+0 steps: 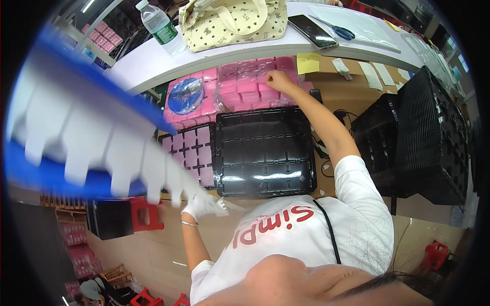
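Observation:
My left hand (201,206), in a white glove, is closed around the lower end of a strip of white tabs (112,148). The strip runs up to the left, large and blurred close to the camera, between blue flanges (97,76) that look like a reel. Bare, with fingers curled, my right hand (279,80) is over the pink foam blocks (245,97) partly covered by clear film; what its fingers hold is hidden. Below those blocks lies a black plastic tray (265,150), and beside it a second tray holds flat pink pieces (191,148) in its compartments.
A blue reel (186,96) in clear wrap rests on the pink blocks. Tall stacks of black trays (426,137) stand at the right. The shelf above carries a water bottle (162,28), a cloth bag (232,28), a phone (312,30) and scissors (342,32).

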A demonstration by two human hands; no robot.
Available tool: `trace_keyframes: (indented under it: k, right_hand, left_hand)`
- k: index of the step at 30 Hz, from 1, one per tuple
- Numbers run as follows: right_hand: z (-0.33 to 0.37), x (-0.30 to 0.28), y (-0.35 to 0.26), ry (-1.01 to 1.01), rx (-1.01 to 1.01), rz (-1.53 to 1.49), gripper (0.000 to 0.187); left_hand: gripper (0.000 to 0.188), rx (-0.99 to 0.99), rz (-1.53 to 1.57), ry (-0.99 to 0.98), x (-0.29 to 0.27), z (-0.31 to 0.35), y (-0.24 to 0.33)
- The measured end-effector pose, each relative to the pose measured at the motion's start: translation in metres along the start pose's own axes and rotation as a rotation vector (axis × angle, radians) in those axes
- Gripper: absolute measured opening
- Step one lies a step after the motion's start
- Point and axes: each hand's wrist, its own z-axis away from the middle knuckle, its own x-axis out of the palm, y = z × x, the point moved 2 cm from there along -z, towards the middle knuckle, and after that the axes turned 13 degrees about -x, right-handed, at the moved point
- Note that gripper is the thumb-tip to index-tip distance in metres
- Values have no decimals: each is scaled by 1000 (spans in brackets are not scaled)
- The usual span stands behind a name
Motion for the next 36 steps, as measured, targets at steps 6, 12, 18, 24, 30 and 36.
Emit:
trace_keyframes:
  k: [6, 12, 18, 24, 30, 36]
  right_hand:
    - [58, -16, -88, 383, -235, -68, 11]
    - [135, -9, -136, 383, -92, 118, 34]
    - [194, 21, -64, 618, 765, -883, 51]
    - [244, 0, -86, 562, 650, -670, 37]
    - [320, -17, -158, 309, 675, -383, 36]
    - [345, -14, -185, 276, 609, -146, 42]
  left_hand:
    - [41, 46, 972, 469, -33, -102, 9]
    - [102, 206, 2439, -432, -50, -156, 108]
    - [56, 269, 2121, -73, -62, -198, 75]
    - [34, -96, 1317, 177, -54, -151, 70]
    - [43, -309, 839, 178, 1, -60, 53]
    - [49, -403, 628, 272, 20, -38, 50]
